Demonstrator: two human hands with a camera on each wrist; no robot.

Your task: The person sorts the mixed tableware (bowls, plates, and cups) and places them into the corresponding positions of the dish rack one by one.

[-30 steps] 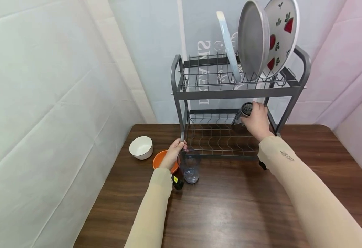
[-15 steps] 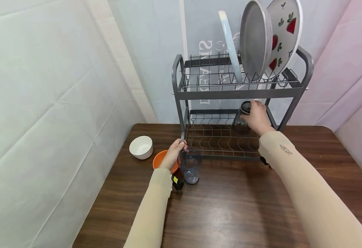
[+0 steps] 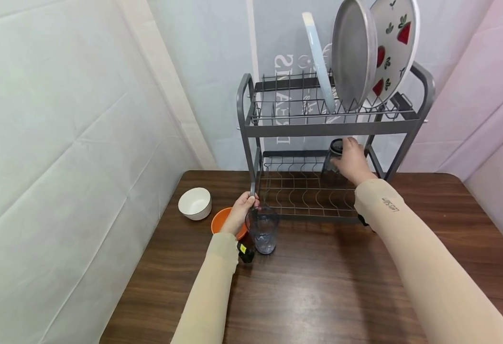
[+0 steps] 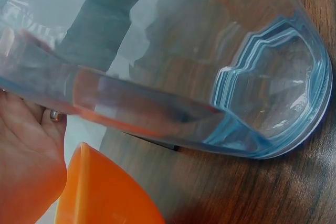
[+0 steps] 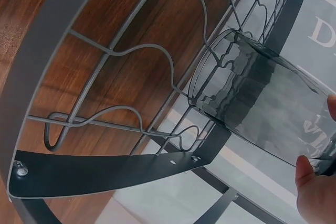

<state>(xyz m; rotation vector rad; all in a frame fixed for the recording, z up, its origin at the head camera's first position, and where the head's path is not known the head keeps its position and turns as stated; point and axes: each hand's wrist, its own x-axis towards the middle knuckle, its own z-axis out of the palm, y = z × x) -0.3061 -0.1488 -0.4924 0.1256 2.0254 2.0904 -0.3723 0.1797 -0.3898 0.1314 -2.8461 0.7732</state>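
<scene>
My right hand (image 3: pixel 351 160) grips a smoky transparent glass (image 3: pixel 330 167) near its dark base. The glass stands upside down, mouth toward the lower shelf of a dark grey two-tier dish rack (image 3: pixel 329 129). In the right wrist view, the rim of the glass (image 5: pixel 262 100) meets the shelf's wavy wires, and thumb and fingertips show at its base end. My left hand (image 3: pixel 239 212) holds the rack's front left leg (image 3: pixel 247 157). Just right of that hand stands a clear bluish cup (image 3: pixel 263 234), large in the left wrist view.
An orange bowl (image 3: pixel 219 221) lies partly behind my left hand, with a white bowl (image 3: pixel 194 203) left of it. On the upper shelf stand a pale blue plate (image 3: pixel 318 62), a grey pan-like dish (image 3: pixel 352 57) and a strawberry-patterned plate (image 3: pixel 395 52).
My right hand has shifted slightly left and brought the glass from a tilt to nearly straight upside down on the lower shelf. My left hand stays on the rack leg.
</scene>
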